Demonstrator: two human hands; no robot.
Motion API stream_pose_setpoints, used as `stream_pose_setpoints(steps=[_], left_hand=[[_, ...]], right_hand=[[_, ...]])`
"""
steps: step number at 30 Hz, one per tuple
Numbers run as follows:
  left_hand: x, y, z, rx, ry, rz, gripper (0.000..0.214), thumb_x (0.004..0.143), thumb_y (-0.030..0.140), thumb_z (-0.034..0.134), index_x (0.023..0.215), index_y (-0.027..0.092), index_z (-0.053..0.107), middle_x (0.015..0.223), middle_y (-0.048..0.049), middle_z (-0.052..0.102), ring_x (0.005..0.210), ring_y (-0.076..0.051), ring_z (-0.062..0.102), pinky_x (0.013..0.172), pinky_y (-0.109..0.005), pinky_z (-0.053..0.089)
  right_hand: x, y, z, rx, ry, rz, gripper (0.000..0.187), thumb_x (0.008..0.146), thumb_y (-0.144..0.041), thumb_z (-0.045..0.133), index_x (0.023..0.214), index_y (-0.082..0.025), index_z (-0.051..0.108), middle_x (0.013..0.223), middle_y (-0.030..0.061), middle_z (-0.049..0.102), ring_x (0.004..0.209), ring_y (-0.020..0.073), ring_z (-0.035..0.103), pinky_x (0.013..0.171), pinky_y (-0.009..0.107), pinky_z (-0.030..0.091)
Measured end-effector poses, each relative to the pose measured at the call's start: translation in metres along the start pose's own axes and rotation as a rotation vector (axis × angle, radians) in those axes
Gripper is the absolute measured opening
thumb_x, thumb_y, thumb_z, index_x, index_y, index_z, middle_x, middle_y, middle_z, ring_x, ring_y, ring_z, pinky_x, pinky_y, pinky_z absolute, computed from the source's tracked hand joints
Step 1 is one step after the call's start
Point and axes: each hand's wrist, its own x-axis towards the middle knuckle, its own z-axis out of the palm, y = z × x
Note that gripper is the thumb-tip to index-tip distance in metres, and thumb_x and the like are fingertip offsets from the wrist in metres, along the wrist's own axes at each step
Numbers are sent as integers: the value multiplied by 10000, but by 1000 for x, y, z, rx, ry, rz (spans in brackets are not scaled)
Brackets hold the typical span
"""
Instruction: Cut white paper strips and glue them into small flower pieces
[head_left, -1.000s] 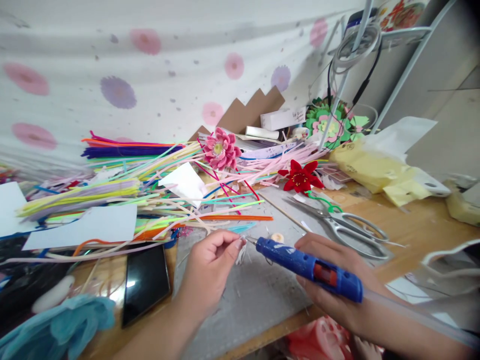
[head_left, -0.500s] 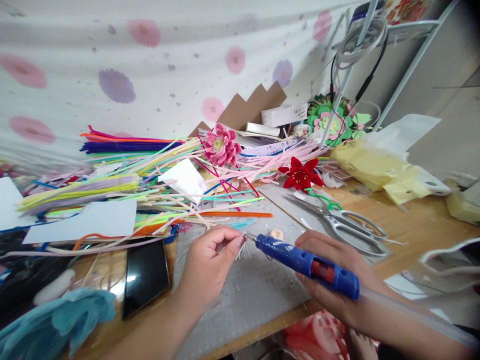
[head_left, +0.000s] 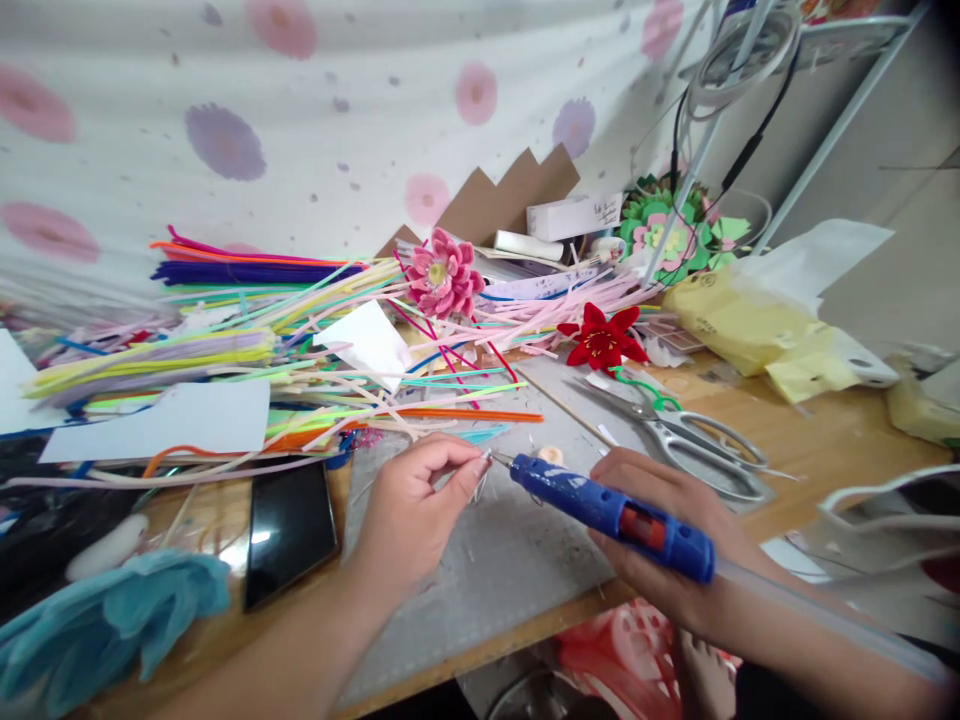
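My right hand (head_left: 667,510) is wrapped round a blue hot glue gun (head_left: 600,500), with a long clear glue stick running out of its back end. The gun's metal nozzle points left, right at the fingertips of my left hand (head_left: 420,500). There, thumb and forefinger pinch a small bunch of thin white strands (head_left: 481,486); their upper ends are mostly hidden by the fingers. Beneath both hands lies a grey cutting mat (head_left: 480,600). A small cream-coloured ring or roll (head_left: 550,455) sits on the mat just behind the nozzle.
Large scissors (head_left: 675,440) lie at the mat's right beside a red flower (head_left: 602,338) with a green stem. Bundles of coloured pipe cleaners (head_left: 225,350) cover the left and back, near a pink flower (head_left: 444,275). A phone (head_left: 291,530) and blue petals (head_left: 120,620) lie at left.
The camera view has shifted slightly, so the scene sits a little higher. Both hands keep nearly the same pose, the nozzle staying at the pinched strands.
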Motion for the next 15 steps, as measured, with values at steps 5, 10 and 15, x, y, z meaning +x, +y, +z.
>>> stream_pose_setpoints(steps=[5, 10, 15], left_hand=[[1, -1, 0, 9, 5, 12, 113, 800, 243, 620, 731, 201, 700, 765, -22, 694, 750, -179, 622, 706, -268, 460], [1, -3, -1, 9, -9, -63, 143, 793, 303, 635, 715, 201, 698, 752, -24, 693, 746, -189, 612, 667, -265, 448], [2, -9, -2, -94, -50, -191, 239, 761, 427, 658, 684, 206, 704, 736, -21, 703, 738, -200, 609, 614, -254, 436]], right_hand=[[-1, -3, -2, -35, -23, 0, 141, 741, -91, 524, 804, -217, 522, 784, 26, 550, 678, 166, 532, 614, 296, 461], [-3, 11, -6, -65, 47, -30, 164, 744, -121, 551, 870, -225, 563, 869, 44, 600, 736, 177, 575, 677, 313, 485], [4, 60, -29, 166, 365, 363, 114, 671, -227, 706, 724, -215, 606, 763, 5, 610, 706, 174, 588, 666, 294, 472]])
